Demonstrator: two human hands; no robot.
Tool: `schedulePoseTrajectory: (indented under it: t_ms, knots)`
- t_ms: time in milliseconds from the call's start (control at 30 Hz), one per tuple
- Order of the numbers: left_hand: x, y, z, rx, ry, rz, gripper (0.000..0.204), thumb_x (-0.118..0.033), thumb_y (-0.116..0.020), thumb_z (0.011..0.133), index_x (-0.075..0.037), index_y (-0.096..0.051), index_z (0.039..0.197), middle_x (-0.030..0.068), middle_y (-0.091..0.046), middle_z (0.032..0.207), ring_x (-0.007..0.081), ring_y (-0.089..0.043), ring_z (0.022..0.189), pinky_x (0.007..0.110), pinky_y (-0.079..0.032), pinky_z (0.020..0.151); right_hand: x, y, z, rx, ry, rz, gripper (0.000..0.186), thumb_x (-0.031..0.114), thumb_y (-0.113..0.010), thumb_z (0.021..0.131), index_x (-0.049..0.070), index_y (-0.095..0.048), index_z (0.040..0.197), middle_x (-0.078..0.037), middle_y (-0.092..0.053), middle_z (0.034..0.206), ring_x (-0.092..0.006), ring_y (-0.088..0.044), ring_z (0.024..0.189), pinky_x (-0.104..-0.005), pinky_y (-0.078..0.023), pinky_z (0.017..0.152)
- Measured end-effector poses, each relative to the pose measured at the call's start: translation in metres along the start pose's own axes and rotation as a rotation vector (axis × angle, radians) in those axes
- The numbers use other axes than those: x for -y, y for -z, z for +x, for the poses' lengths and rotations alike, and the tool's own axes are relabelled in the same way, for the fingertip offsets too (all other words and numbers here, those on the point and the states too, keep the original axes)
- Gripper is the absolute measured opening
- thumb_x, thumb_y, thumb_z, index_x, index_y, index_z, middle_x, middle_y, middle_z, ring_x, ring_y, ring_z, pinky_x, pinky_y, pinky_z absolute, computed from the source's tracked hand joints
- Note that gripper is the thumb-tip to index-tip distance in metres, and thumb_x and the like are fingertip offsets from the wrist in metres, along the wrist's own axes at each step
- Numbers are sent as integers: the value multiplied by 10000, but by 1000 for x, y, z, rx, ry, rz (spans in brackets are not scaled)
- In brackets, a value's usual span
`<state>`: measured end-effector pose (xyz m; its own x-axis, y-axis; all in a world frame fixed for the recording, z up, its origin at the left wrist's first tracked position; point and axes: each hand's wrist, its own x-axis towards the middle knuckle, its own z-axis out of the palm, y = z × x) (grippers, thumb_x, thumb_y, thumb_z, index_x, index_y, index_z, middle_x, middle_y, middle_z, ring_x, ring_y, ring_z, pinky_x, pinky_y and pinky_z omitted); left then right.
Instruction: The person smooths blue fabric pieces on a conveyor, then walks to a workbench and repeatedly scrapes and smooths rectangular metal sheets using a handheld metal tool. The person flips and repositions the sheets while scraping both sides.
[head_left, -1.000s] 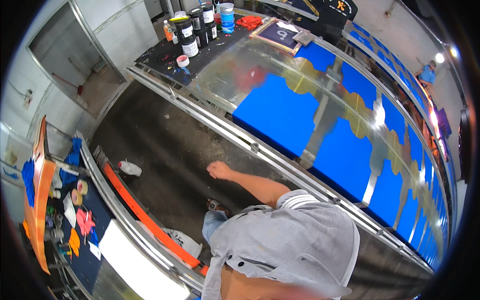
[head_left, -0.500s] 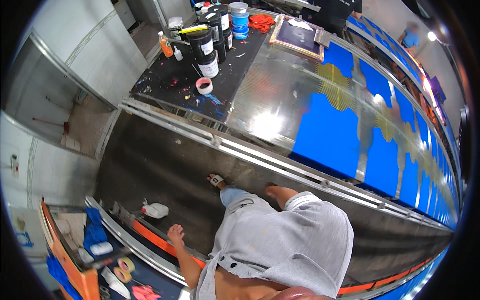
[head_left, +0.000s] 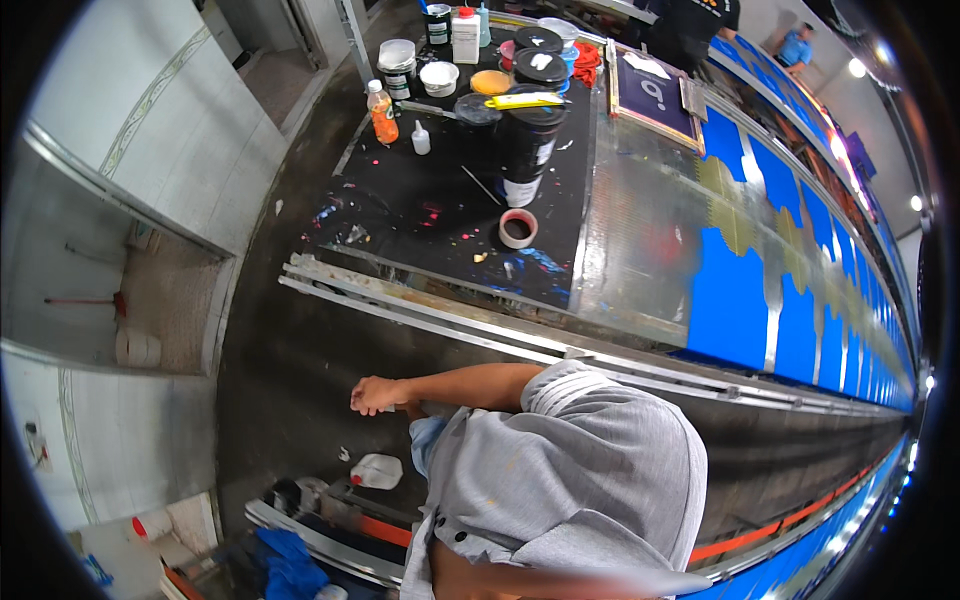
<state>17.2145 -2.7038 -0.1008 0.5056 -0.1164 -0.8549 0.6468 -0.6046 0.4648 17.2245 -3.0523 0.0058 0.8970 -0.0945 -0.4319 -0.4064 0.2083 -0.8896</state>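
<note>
The jug (head_left: pixel 377 471) is squat and whitish, with a red cap on its left end. It sits on the dark floor (head_left: pixel 290 370), near the right hand (head_left: pixel 375 396) but clear of it. That hand hangs over the floor, its fingers curled in together; I can't tell from here whether anything is tucked inside them.

The left hand is out of sight, so I can't say how its fingers stand. The right forearm covers part of the foot, and a pinkish blur smears the bottom edge. Down there, a blue cloth (head_left: pixel 290 565) is partly cut off. At the top, a person in black (head_left: pixel 690 30) shows only in part.

On the desk (head_left: pixel 385 205), one tub (head_left: pixel 438 78) is full of something white. Another (head_left: pixel 491 82) shows orange-yellow on top, lid or contents I can't make out. A yellow knife (head_left: pixel 525 100) lies across a tall black tub (head_left: pixel 535 125). Left of these stand an orange bottle (head_left: pixel 382 115) with a white cap and a small white squeeze bottle (head_left: pixel 421 140); what the small one holds is hard to tell.
</note>
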Motion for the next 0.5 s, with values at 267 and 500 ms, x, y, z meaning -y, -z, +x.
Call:
schedulePoseTrajectory:
  t_ms: [267,500]
  knots:
    - [-160,103,144,184,-89,260,233,-258,-623,931,-87,-652,1086,35,-691,929,249,-683,889,394,-526,685,24,-23,168,34,-227,-223,238,260,-626,857,68,-736,945,-30,-700,750,-158,-671,664,-331,-510,534]
    - [-295,240,236,60,-334,50,283,-316,-615,949,-72,-657,1086,78,-709,1042,267,-679,970,482,-491,831,131,-68,295,-14,-143,-81,293,297,-603,884,62,-736,997,-54,-728,820,-155,-693,696,-307,-545,565]
